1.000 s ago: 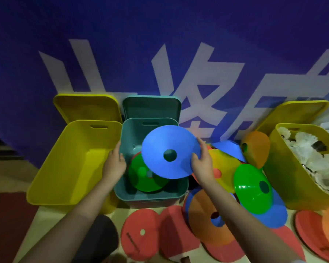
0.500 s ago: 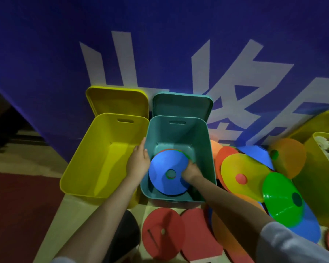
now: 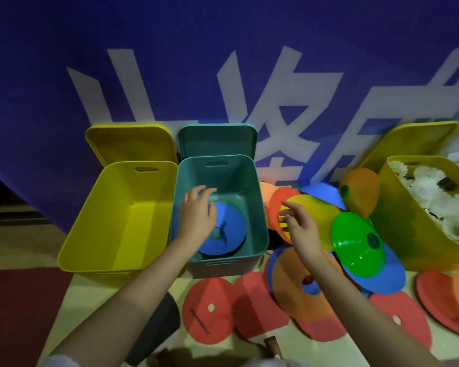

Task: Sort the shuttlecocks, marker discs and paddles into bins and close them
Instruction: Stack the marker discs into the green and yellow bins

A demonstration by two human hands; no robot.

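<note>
The left hand (image 3: pixel 196 215) hangs over the teal bin (image 3: pixel 259 207) with fingers loosely spread and bent, holding nothing. Just under its fingertips a blue disc (image 3: pixel 229 229) lies flat on the bin floor, a green rim peeping from beneath it. To the left of that hand stands a yellow bin (image 3: pixel 90 221), its lid (image 3: pixel 130 144) leaning on the blue banner (image 3: pixel 223 62) behind; the teal lid (image 3: pixel 217 140) leans likewise.

The right hand (image 3: pixel 301 229) is outside the teal bin, fingers apart and empty, their tips over a yellow disc (image 3: pixel 316 207) and a red disc (image 3: pixel 276 205). Right of the wrist a green disc (image 3: pixel 355 247) sits tilted on a blue one (image 3: pixel 387 276). Below the forearm lies an orange disc (image 3: pixel 294 292), with red paddles (image 3: pixel 210 308) nearer the person. Far right, a second yellow bin (image 3: pixel 408 234) holds white shuttlecocks (image 3: pixel 435 192).
</note>
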